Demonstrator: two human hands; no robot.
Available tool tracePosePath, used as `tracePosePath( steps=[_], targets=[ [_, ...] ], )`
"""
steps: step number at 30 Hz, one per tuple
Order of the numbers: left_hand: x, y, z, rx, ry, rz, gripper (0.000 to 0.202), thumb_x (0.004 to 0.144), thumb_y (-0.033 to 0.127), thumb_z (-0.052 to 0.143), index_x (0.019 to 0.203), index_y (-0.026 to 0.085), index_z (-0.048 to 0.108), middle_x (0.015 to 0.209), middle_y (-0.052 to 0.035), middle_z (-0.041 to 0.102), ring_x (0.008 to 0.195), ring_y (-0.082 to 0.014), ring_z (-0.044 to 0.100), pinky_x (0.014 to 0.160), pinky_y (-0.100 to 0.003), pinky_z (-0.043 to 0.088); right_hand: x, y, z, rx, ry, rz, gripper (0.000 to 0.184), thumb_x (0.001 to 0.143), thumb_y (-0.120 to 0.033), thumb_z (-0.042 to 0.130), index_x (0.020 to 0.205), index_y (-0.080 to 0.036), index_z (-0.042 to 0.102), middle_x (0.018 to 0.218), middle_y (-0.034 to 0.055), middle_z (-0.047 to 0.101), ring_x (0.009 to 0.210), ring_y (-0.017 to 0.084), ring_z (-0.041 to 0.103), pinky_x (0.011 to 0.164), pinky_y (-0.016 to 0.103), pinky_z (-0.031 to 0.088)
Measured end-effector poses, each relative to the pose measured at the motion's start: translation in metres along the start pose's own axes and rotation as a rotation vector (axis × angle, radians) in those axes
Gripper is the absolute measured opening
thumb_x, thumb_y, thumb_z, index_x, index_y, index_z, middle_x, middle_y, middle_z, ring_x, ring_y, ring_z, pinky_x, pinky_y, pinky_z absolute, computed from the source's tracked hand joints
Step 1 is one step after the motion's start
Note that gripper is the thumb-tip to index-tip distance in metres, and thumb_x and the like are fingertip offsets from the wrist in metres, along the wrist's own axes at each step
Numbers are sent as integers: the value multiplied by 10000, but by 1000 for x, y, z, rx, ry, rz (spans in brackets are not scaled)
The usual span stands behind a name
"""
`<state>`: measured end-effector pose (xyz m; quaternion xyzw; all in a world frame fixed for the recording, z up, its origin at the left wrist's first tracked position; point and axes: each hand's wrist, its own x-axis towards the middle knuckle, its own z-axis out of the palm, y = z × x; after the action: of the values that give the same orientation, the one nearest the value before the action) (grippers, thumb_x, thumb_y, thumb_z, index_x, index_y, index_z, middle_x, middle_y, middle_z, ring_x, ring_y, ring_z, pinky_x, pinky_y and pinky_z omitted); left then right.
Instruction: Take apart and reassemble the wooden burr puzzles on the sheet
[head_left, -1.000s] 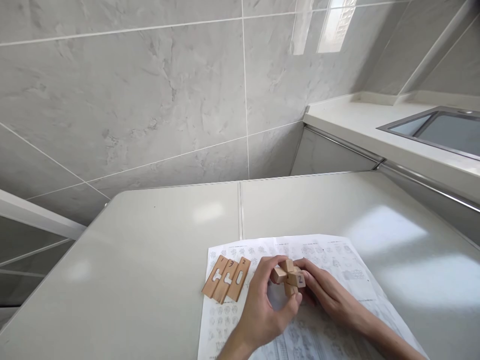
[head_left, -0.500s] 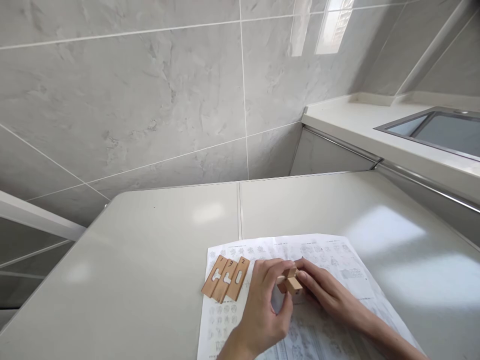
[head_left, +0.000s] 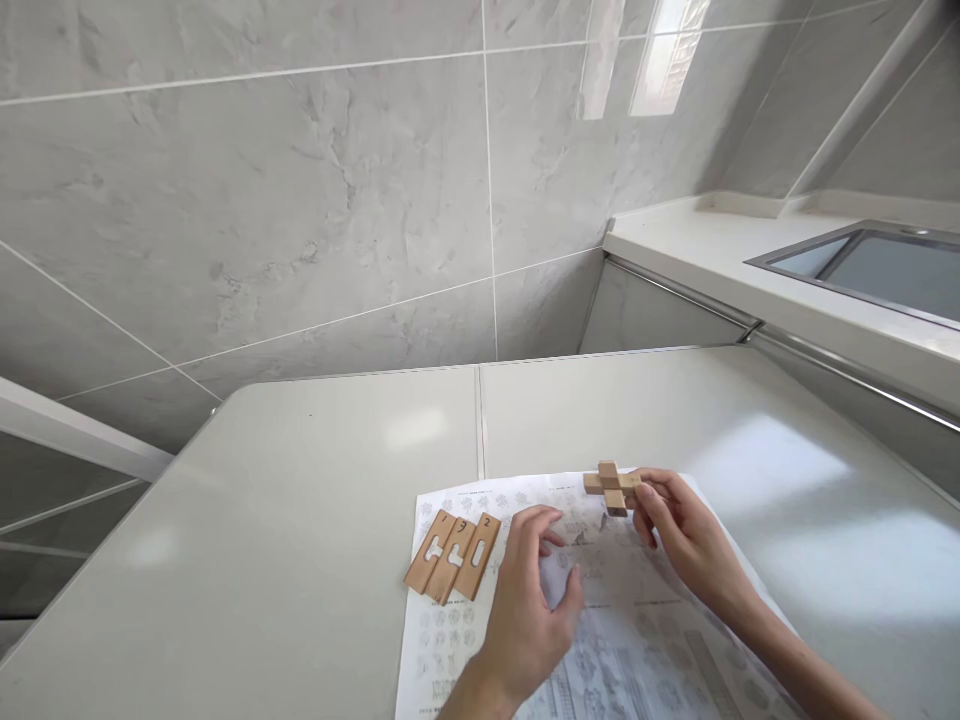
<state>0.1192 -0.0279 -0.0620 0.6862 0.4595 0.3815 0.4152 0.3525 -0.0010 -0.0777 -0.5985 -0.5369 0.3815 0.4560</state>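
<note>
**Grey-tiled wall (head_left: pixel 337 210), off-white table (head_left: pixel 300 520): right hand (head_left: pixel 686 540) holds wooden burr puzzle (head_left: pixel 611 485)**

Head view, the feed I am working from. The marbled wall runs behind the table, with pale reflections of light at its upper right. I record a seam across the tabletop and bright glare on its right side. Beyond, at the right, I note a white countertop (head_left: pixel 694 235) with a metal-rimmed sink (head_left: pixel 900 275).

A white sheet printed with small diagrams (head_left: pixel 615 610) lies on the near part of the table, under both hands.

Right hand: thumb and fingers closed on the right end of the puzzle. The piece is cross-shaped, built of interlocking bars, and is held at the far edge of the sheet. I cannot tell whether its underside touches the paper.

Left hand (head_left: pixel 529 600): fingers curved, thumb and fingertips apart, positioned over the sheet. It is well apart from the puzzle.

Just beside the left hand, I log three slotted wooden plates lying side by side and slanted: plate marked 1 (head_left: pixel 420 570), plate marked 3 (head_left: pixel 444 580) and plate marked 2 (head_left: pixel 470 578), in that order from the left. Their cut-outs differ; that of plate 2 is a plain elongated slot.
</note>
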Motion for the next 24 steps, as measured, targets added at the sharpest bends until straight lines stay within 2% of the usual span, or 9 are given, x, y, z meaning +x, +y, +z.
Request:
tracePosePath(
  steps=[5,10,14,24],
  targets=[
    [0,1,0,39,-38,10,447,1007,132,601,1414,306,536,1369,-88,599,1106,-240,681,995,-470,603,9,8,-17,-360,175,-54,412,1118,-625,447,1142,-255,626,623,-37,618,556,209,605,550,301,477],
    [-1,0,0,41,-47,5,396,1008,133,588,1371,289,562,1336,-84,606,1093,-233,674,986,-456,609,19,19,-32,-469,268,-62,424,1062,-643,511,1153,-250,640,782,34,755,667,248,699,620,331,516],
    [-1,2,1,42,-61,-2,350,1011,144,590,1335,279,586,1304,-77,617,1088,-235,673,990,-459,605,24,25,-41,-534,315,-71,449,1033,-669,536,1124,-246,655,880,73,790,700,257,706,626,341,507],
    [-2,4,0,37,-67,11,323,998,135,599,1291,272,602,1279,-76,630,1070,-239,682,949,-444,612,27,23,-48,-597,319,-108,483,1000,-722,563,1035,-256,685,682,5,701,540,216,599,619,353,486]
  ],
)
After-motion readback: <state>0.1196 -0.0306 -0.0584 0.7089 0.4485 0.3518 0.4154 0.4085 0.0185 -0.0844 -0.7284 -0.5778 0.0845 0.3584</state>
